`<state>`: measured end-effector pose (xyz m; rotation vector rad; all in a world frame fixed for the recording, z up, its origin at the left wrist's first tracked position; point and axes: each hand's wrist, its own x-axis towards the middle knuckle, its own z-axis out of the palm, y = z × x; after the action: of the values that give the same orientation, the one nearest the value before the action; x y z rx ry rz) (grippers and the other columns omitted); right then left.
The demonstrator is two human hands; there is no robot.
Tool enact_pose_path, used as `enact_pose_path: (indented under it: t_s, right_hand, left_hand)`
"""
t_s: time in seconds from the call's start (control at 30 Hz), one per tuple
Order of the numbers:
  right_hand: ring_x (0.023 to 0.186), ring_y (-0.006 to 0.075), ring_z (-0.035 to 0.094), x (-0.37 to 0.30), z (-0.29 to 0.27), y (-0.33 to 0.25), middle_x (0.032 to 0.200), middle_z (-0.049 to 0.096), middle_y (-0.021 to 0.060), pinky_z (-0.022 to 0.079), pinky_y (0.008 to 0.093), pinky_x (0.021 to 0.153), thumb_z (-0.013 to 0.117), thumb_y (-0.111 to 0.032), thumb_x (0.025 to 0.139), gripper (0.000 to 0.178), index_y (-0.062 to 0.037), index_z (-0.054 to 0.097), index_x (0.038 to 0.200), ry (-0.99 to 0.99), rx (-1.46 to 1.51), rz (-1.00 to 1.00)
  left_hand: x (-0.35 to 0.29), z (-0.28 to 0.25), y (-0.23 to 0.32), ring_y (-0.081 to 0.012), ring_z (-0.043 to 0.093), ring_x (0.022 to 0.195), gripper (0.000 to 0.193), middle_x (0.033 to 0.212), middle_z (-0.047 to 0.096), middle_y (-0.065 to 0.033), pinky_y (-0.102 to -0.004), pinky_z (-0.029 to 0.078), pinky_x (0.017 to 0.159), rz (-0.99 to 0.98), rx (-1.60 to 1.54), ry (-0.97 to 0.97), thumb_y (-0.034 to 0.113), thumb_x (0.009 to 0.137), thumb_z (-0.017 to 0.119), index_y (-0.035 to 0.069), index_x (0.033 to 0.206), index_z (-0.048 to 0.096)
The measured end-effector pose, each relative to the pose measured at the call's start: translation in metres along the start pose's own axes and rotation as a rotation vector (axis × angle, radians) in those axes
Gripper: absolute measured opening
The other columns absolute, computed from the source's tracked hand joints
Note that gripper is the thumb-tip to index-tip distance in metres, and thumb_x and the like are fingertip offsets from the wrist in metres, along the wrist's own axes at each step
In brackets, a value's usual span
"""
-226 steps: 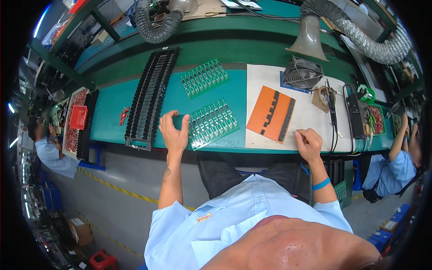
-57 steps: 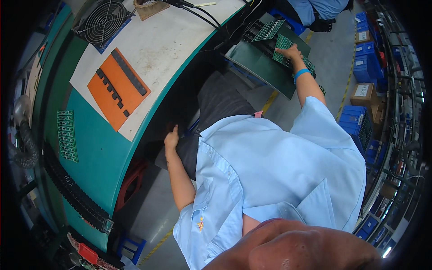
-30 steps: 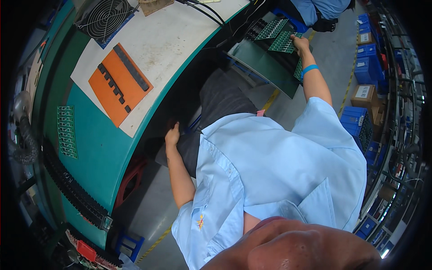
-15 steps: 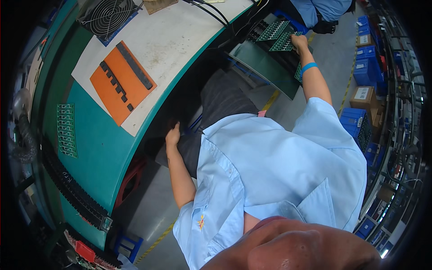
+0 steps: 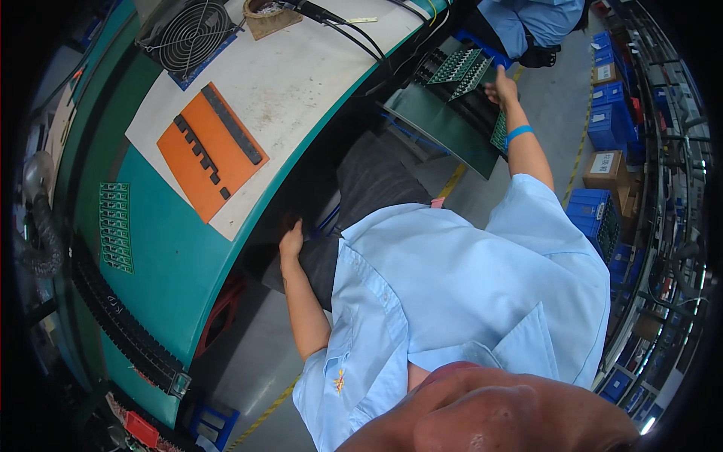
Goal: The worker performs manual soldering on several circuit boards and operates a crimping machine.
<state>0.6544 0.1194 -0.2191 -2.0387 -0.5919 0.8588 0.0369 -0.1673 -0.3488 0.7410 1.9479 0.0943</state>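
Note:
My right hand (image 5: 502, 89) is open, fingers apart, just right of a rack of green circuit boards. The nearest circuit board (image 5: 471, 80) stands tilted in the black slotted rack (image 5: 473, 109), next to another green board (image 5: 452, 65). A gap shows between this hand and the nearest board. My left hand (image 5: 291, 239) is low beside my thigh, under the bench edge. One digit points up, but its other fingers are lost in shadow, so I cannot see whether it holds anything.
On the curved bench (image 5: 169, 256) lie an orange plate with black strips (image 5: 207, 154) and a green circuit board panel (image 5: 116, 226). A fan (image 5: 193, 34) and a small box (image 5: 269, 19) stand farther back. Another person (image 5: 531, 26) sits beyond the rack. Blue bins (image 5: 591, 215) line the right.
My right hand has let go of the circuit board, which now stands in the rack, and has drawn slightly away. My left hand has hardly moved; the view has shifted a little.

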Motion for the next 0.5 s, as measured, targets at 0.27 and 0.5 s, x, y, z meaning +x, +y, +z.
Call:
enact_pose_path:
  t_s: [0.27, 0.5]
  right_hand:
    - [0.132, 0.0443, 0.052, 0.045, -0.082, 0.131, 0.145, 0.054, 0.0254, 0.04, 0.0568, 0.108, 0.067, -0.084, 0.073, 0.117, -0.0042, 0.04, 0.154, 0.33, -0.944, 0.184]
    - [0.133, 0.0445, 0.05, -0.003, -0.081, 0.114, 0.156, 0.04, 0.0256, 0.042, 0.0572, 0.107, 0.084, -0.076, 0.065, 0.119, -0.0041, 0.039, 0.149, 0.349, -0.804, 0.313]
  left_hand:
    - [0.002, -0.003, 0.007, -0.0332, 0.057, 0.135, 0.059, 0.146, 0.061, -0.0149, -0.0351, 0.041, 0.114, 0.085, 0.005, -0.067, 0.047, 0.102, 0.051, 0.012, 0.15, 0.054]
    - [0.005, -0.002, 0.006, -0.0338, 0.057, 0.134, 0.061, 0.144, 0.062, -0.0166, -0.0353, 0.041, 0.113, 0.115, -0.006, -0.045, 0.05, 0.102, 0.051, 0.009, 0.147, 0.056]
